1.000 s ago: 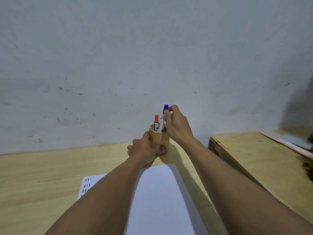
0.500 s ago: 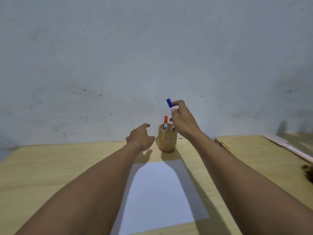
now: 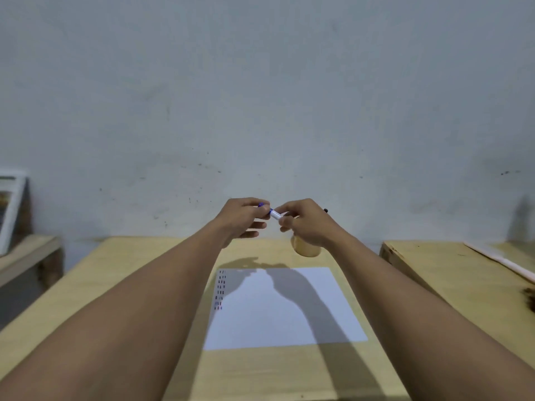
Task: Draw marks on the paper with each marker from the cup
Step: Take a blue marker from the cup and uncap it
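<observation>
Marker point(image 3: 275, 214) with blue cap is pinched in both hands' closed grips, left hand point(image 3: 243, 218) and right hand point(image 3: 307, 224), above the far cup point(image 3: 307, 248).

Both hands are up above the far half of the table point(image 3: 139, 285), meeting in mid-air in front of the grey wall point(image 3: 260, 96). The left hand point(image 3: 241, 218) pinches the blue cap point(image 3: 261, 205) end of the marker point(image 3: 275, 214), the right hand point(image 3: 307, 224) grips its white barrel, and the marker lies roughly level between them. The wooden cup point(image 3: 307, 249) stands near the table's far edge, partly hidden behind the right hand. The white paper point(image 3: 289, 314) lies flat at the table's middle, just nearer than the cup, a column of short red and dark marks point(image 3: 220, 290) running down along its left edge. Shadows of both arms fall across the sheet.
</observation>
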{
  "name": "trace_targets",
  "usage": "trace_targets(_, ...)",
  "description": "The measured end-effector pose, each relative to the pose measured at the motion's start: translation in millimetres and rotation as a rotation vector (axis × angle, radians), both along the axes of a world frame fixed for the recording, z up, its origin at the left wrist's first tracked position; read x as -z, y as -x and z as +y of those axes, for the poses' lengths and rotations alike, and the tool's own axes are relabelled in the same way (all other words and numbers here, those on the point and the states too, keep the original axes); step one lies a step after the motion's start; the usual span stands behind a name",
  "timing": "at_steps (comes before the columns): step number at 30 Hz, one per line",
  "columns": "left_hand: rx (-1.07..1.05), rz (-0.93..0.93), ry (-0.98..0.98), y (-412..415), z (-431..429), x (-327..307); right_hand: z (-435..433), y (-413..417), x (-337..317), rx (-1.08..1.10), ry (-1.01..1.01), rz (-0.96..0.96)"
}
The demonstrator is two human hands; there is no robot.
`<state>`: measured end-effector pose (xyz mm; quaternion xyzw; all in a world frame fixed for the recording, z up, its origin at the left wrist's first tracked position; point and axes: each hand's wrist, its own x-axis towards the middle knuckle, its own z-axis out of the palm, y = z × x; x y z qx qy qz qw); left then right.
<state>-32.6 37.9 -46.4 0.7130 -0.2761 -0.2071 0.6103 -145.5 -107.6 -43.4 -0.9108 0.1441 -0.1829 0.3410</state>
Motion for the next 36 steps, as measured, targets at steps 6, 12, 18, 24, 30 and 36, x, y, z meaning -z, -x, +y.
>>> trace_targets(6, -0.01, 0.002, 0.014, -1, 21, 3, 14, 5, 2, -0.039, 0.034, 0.024)
trace_targets(12, -0.053, 0.017, 0.059, -7, 40, 2, 19, 5, 2, -0.008, 0.092, 0.029)
trace_targets(18, -0.035, 0.008, 0.029, -9, 49, 6, 30, 7, 5, -0.067, 0.028, 0.055)
trace_targets(24, -0.149, -0.084, -0.024, -15, 58, 19, 40, 7, 8, -0.107, -0.073, 0.041)
trace_targets(30, -0.271, -0.349, -0.289, -17, 79, 59, 59, 3, 21, -0.112, -0.326, -0.018)
trace_targets(36, -0.353, -0.464, -0.464, -17, 94, 106, 82, -3, 55, -0.086, -0.305, -0.15)
